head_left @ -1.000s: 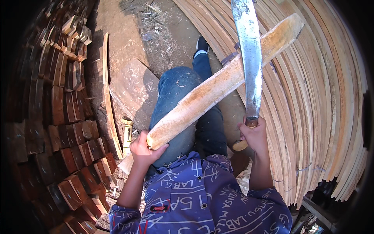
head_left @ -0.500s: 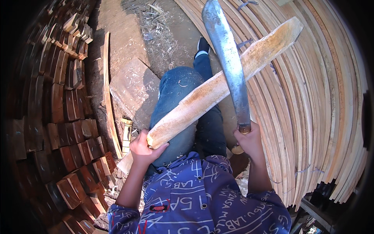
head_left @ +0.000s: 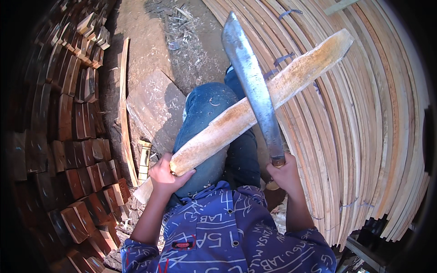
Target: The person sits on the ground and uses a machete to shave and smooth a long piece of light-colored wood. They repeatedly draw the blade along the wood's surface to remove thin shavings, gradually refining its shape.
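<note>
My left hand (head_left: 167, 175) grips the near end of a rough, pale-brown wooden slab (head_left: 214, 132). The slab slants up to the far right, passing over my thigh (head_left: 207, 102). My right hand (head_left: 283, 173) is closed around the handle of a machete (head_left: 255, 84). Its broad steel blade points away from me and tilts a little left. The blade crosses in front of the slab and hides part of it; whether they touch I cannot tell.
Long thin wood strips (head_left: 346, 136) lie bundled along the right. Stacked dark wood blocks (head_left: 86, 168) fill the left. A flat board (head_left: 154, 104), a narrow strip (head_left: 124, 109), a yellowish patterned object (head_left: 144, 159) and wood shavings (head_left: 186, 45) are on the ground.
My right hand and the machete have shifted left and a little nearer, and the blade leans further left. The slab stays almost in place in my left hand.
</note>
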### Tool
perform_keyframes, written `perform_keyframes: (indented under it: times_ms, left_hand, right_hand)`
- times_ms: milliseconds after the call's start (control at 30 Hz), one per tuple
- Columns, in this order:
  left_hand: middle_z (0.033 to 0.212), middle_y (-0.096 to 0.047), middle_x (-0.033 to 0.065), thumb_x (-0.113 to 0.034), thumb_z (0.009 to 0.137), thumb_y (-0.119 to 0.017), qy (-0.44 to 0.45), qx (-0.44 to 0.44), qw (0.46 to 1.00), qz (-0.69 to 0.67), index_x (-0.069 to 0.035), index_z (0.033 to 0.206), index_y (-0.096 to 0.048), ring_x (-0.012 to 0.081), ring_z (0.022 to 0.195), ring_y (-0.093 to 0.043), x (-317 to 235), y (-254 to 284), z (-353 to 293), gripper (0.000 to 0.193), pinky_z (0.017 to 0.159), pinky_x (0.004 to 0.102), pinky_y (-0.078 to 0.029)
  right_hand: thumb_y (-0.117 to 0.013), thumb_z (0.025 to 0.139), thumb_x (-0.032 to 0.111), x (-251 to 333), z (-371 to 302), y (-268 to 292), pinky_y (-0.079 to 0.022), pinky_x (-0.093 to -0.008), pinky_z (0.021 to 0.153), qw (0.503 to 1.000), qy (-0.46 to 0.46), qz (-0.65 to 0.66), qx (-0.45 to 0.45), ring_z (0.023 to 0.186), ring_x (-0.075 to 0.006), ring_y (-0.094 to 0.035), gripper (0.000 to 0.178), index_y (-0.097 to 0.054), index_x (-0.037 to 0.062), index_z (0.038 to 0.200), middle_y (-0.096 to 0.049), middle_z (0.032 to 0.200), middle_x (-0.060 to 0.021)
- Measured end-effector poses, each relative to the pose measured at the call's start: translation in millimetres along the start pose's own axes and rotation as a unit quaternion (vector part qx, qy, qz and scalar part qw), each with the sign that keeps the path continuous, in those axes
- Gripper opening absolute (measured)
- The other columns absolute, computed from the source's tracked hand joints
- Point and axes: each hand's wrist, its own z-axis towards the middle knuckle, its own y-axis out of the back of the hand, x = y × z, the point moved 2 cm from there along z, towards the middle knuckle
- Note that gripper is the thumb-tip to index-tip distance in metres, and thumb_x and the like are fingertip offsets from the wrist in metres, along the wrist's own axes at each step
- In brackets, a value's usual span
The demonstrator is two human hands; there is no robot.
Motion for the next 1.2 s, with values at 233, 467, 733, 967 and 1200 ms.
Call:
perform_keyframes:
  times_ms: [233, 467, 733, 967, 1200]
  left_hand:
    - [0.079, -0.067, 0.0144, -0.046, 0.054, -0.09, 0.0, 0.006, 1.0, -0.006, -0.006, 0.094, -0.059, 0.0329, 0.068, -0.069, 3, 1, -2, 0.065, 0.06, 0.0398, -0.054]
    - [0.079, -0.067, 0.0143, -0.046, 0.054, -0.09, 0.003, 0.008, 1.0, 0.002, -0.006, 0.094, -0.059, 0.0329, 0.068, -0.069, -1, 4, 0, 0.065, 0.06, 0.0401, -0.054]
    - [0.079, -0.067, 0.0142, -0.046, 0.053, -0.09, 0.005, 0.003, 1.0, -0.013, -0.006, 0.094, -0.059, 0.0331, 0.068, -0.068, 2, 1, -2, 0.065, 0.06, 0.0401, -0.054]
    - [0.079, -0.068, 0.0143, -0.046, 0.054, -0.09, 0.011, 0.012, 1.0, -0.003, -0.006, 0.095, -0.06, 0.0328, 0.069, -0.069, -3, 4, 1, 0.065, 0.061, 0.0402, -0.054]
    - [0.079, -0.07, 0.0149, -0.036, 0.055, -0.09, 0.038, 0.027, 0.999, -0.018, -0.006, 0.098, -0.061, 0.0334, 0.075, -0.071, -2, 3, -1, 0.06, 0.067, 0.0404, -0.055]
  right_hand:
    - [-0.069, 0.083, 0.005, 12, -5, 4, -0.046, -0.0252, 0.054, 1.0, 0.0, -0.023, 0.0, 0.058, -0.0075, -0.058, 0.019, -0.065, -0.0042, 0.099, -0.062, 0.066, -0.0019]
    - [-0.07, 0.083, 0.004, -2, 0, -2, -0.047, -0.0266, 0.056, 0.996, 0.073, -0.049, -0.031, 0.062, -0.0082, -0.061, 0.019, -0.065, -0.0035, 0.1, -0.065, 0.072, -0.0037]
    - [-0.069, 0.083, 0.003, 5, 1, 8, -0.047, -0.0263, 0.057, 0.998, -0.058, 0.037, 0.007, 0.063, -0.0082, -0.061, 0.019, -0.065, -0.0029, 0.101, -0.065, 0.073, -0.003]
    - [-0.071, 0.08, 0.005, -13, -3, -14, -0.05, -0.031, 0.059, 0.996, 0.082, -0.029, 0.024, 0.061, -0.0156, -0.063, 0.022, -0.064, -0.0042, 0.098, -0.066, 0.069, -0.009]
    - [-0.071, 0.079, 0.007, 5, -9, -22, -0.049, -0.0302, 0.062, 0.997, 0.062, -0.024, 0.031, 0.064, -0.0111, -0.059, 0.024, -0.064, -0.0052, 0.099, -0.064, 0.068, -0.0115]
